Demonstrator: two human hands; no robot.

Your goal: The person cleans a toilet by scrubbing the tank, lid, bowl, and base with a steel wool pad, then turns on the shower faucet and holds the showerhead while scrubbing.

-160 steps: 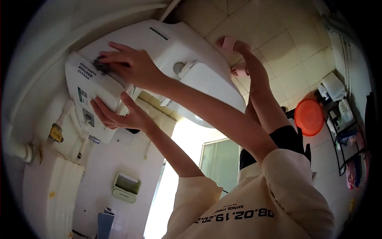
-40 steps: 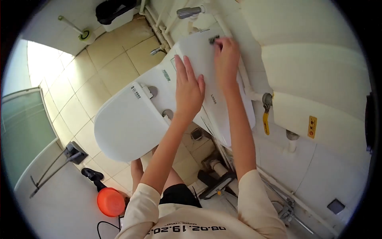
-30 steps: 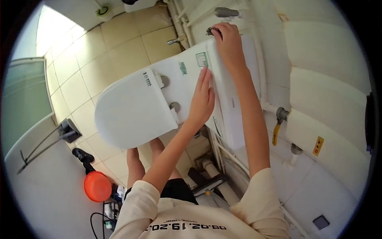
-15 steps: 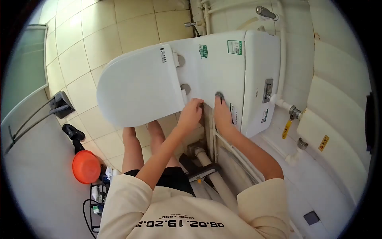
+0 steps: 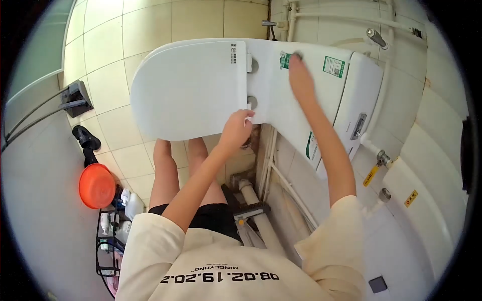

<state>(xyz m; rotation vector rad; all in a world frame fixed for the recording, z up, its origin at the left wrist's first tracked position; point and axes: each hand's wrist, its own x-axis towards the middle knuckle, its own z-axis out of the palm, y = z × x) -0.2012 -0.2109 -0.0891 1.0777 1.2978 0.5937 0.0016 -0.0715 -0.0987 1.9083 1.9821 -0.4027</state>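
A white toilet with its lid down lies across the view, its tank to the right. My right hand is over the flat part between lid and tank, beside a green sticker. Its fingers are closed on a small dark scrubber, mostly hidden and blurred. My left hand rests at the toilet's near edge by the lower hinge, its fingers curled; nothing can be made out in them.
An orange basin, a black slipper and a rack of bottles stand at the left. A dustpan leans near the wall. Pipes run below the toilet; a yellow-handled valve is at the right.
My right hand has moved with the scrubber from the toilet's near side to its far side, by the green sticker. My left hand stays at the near edge. The view has shifted.
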